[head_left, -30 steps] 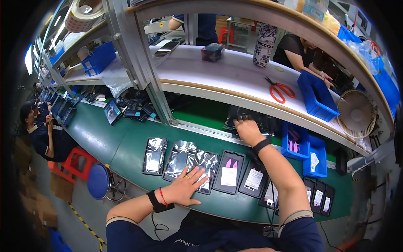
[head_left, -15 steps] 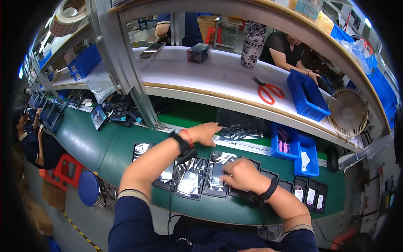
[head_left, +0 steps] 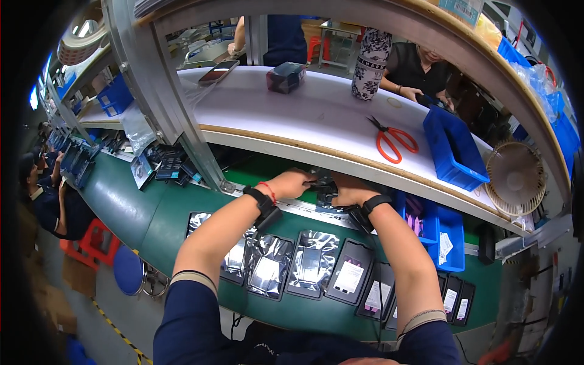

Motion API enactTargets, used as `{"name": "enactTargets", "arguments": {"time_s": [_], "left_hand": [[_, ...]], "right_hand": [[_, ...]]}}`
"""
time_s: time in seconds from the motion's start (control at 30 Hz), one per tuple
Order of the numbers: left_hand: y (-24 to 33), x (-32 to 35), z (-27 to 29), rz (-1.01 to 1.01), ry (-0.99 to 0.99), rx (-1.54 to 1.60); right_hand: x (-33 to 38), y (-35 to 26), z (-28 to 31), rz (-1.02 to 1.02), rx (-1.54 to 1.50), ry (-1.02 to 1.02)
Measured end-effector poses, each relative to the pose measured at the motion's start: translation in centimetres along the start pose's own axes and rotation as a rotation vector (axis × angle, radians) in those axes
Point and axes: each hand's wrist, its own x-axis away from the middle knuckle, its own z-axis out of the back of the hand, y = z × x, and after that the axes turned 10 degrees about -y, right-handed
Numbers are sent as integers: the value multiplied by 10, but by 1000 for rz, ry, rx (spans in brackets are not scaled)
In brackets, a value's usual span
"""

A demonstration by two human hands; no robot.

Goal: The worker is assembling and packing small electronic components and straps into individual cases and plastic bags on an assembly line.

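Note:
Both my hands reach in under the shelf, over a pile of shiny dark bags (head_left: 327,193). My left hand (head_left: 289,184) is closed, its fingertips pinching at the left edge of a bag. Close by on the right, my right hand (head_left: 351,190) lies on the same bags, its fingertips partly hidden among them. Below my wrists runs a row of black trays. Some carry silver-grey bags, such as this silver bag (head_left: 312,263); others, such as this black tray (head_left: 351,272), hold white-labelled inserts with purple ends.
Right of my hands stand blue bins, one with pink-purple pieces (head_left: 414,223), one with white slips (head_left: 446,246). The shelf's edge (head_left: 304,159) runs just above my hands. Orange-handled scissors (head_left: 392,141), a blue bin (head_left: 455,149) and a fan (head_left: 516,178) are up there. A person sits opposite.
My right hand has moved up and away from the tray row to the bags under the shelf, beside my left hand. My left hand's fingers have closed at a bag. The view has shifted slightly.

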Motion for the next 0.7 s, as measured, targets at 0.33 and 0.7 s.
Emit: {"name": "enactTargets", "arguments": {"time_s": [0.33, 0.7], "left_hand": [[127, 132, -7, 29, 307, 207], [227, 117, -139, -64, 224, -240]], "right_hand": [[-16, -38, -7, -69, 169, -5], [-21, -39, -6, 61, 204, 94]]}}
